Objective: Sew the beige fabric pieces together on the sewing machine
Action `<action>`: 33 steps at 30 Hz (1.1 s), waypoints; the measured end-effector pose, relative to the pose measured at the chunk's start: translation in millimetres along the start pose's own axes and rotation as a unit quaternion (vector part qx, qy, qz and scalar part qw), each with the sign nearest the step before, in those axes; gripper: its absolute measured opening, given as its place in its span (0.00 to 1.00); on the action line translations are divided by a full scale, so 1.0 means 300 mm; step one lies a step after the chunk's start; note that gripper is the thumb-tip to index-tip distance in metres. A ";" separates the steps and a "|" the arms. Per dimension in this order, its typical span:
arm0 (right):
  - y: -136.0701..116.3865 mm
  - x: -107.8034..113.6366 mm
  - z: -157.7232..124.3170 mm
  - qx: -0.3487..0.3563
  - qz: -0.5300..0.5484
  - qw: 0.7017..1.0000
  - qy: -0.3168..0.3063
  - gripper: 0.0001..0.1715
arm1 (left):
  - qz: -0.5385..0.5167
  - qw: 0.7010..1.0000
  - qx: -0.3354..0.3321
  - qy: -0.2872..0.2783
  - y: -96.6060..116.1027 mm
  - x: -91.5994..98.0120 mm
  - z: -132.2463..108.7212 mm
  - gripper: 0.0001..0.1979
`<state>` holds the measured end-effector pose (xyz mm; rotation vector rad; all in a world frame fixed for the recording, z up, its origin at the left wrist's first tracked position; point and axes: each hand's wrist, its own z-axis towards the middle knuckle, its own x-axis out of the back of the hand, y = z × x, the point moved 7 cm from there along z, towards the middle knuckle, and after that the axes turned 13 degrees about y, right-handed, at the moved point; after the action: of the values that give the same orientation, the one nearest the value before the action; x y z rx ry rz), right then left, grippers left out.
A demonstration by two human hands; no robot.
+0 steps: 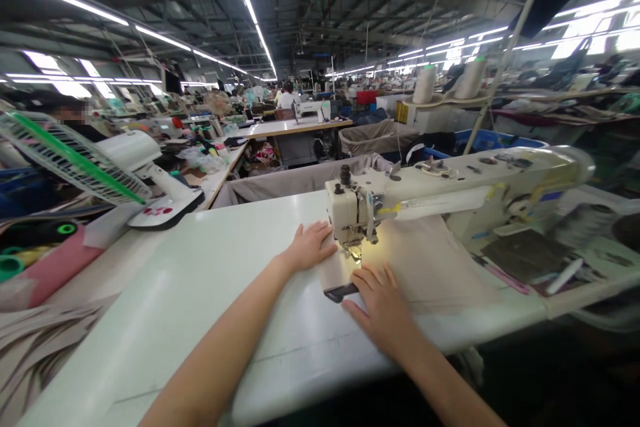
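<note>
A beige piece of fabric (425, 257) lies flat under the arm of a white sewing machine (345, 210), reaching out to the right of the needle. The machine's lamp lights the presser foot (356, 255). My left hand (311, 247) rests flat just left of the needle, fingers stretched toward the machine head, at the fabric's left edge. Close in front of the needle, my right hand (383, 303) presses down on the fabric with its fingers spread and its thumb out to the left. A dark strip (340, 292) shows at the near left corner of the fabric.
A white fan (130, 153) stands at the left end of the white table (240, 267). Stacked fabric pieces (45, 360) lie at the lower left. Pink-handled scissors (505, 277) and grey thread cones (585, 227) sit right of the machine. Behind is a cloth-lined bin (300, 180).
</note>
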<state>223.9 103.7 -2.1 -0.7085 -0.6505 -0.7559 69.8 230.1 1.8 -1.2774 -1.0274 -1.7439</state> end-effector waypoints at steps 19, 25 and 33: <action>-0.001 0.015 0.003 -0.006 0.007 1.000 0.010 0.11 | -0.041 0.998 -0.045 0.009 0.009 0.007 0.030 0.22; 0.000 0.016 0.022 -0.010 0.010 1.000 -0.001 0.09 | -0.022 0.999 -0.048 0.004 0.011 0.012 0.041 0.20; 0.012 0.018 0.027 -0.002 0.016 0.999 -0.029 0.11 | 0.025 0.994 -0.094 0.057 0.222 0.042 -0.132 0.11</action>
<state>227.7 109.9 5.4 -0.7440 -0.6883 -0.7088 111.2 165.5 18.5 -1.2904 -0.7749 -1.8880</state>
